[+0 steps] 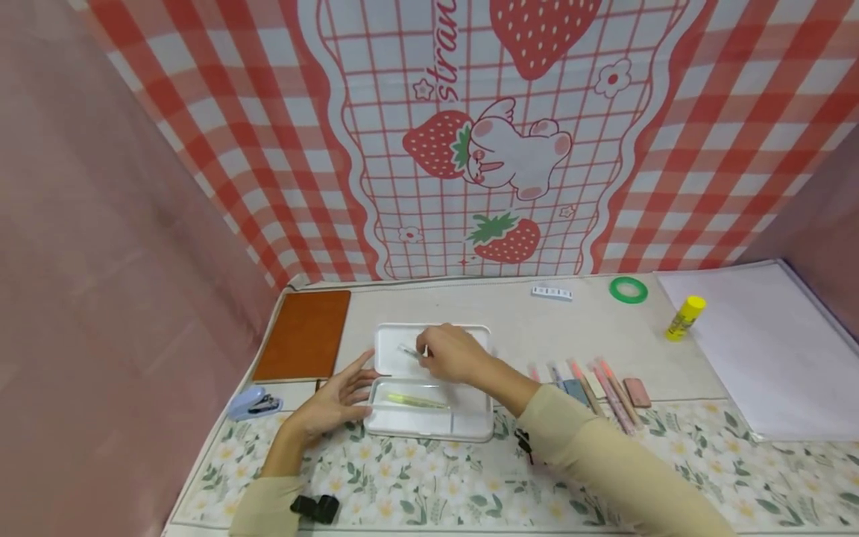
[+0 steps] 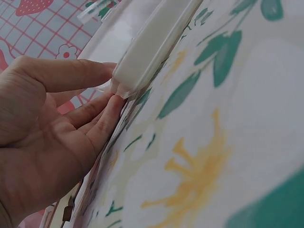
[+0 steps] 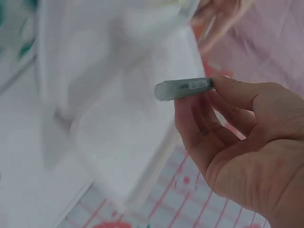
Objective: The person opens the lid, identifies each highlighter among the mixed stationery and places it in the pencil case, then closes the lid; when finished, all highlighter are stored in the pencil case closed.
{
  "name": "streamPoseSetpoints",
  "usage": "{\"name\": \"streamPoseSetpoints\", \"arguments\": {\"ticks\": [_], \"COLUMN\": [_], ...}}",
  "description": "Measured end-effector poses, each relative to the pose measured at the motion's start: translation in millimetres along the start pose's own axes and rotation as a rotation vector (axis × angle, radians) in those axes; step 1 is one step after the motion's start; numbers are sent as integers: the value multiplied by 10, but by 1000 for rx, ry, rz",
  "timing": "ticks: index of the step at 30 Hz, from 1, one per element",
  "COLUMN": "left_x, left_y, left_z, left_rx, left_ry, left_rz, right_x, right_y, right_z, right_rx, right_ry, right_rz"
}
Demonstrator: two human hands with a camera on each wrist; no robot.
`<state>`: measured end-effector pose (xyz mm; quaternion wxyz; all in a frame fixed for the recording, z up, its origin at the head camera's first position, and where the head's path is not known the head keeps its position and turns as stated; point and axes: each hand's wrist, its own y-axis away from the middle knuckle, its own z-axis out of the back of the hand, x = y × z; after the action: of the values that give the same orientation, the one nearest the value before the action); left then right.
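A white pencil case [image 1: 473,425] lies open in the middle of the head view, its lid [image 1: 385,347] folded back. Inside the near half is a yellow-green pen [image 1: 416,402]. My left hand [image 1: 338,399] holds the case at its left end; in the left wrist view, thumb and fingers meet around one corner. Over the lid, my right hand [image 1: 452,354] pinches a pale grey-green pen [image 3: 183,89] between thumb and fingers, its rounded end and a small label showing in the right wrist view.
Left of the case are a brown notebook [image 1: 302,335] and a light-blue stapler [image 1: 255,403]. Several pens [image 1: 614,399] and a pink eraser [image 1: 637,392] lie beyond my right forearm. Farther right are green tape [image 1: 628,290], a yellow glue stick [image 1: 686,319] and a white board [image 1: 765,350].
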<state>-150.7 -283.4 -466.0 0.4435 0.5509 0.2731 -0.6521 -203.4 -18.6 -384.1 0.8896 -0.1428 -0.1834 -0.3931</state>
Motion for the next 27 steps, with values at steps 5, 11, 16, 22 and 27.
{"name": "streamPoseSetpoints", "arguments": {"ticks": [5, 11, 16, 22, 27], "left_x": [-9, -28, -33, -30, -7], "left_y": [-3, -12, -12, -14, -6], "left_z": [2, 21, 32, 29, 24], "left_rx": [2, 7, 1, 7, 17], "left_ry": [5, 16, 31, 36, 48], "left_rz": [20, 26, 29, 31, 25], "right_x": [171, 209, 235, 298, 337], "right_y": [-56, -102, -119, -108, -91], "right_z": [-195, -369, -500, -572, -619], "right_rx": [68, 121, 128, 138, 170], "right_ry": [57, 70, 125, 211, 239], "right_rz": [4, -30, -15, -28, -57]}}
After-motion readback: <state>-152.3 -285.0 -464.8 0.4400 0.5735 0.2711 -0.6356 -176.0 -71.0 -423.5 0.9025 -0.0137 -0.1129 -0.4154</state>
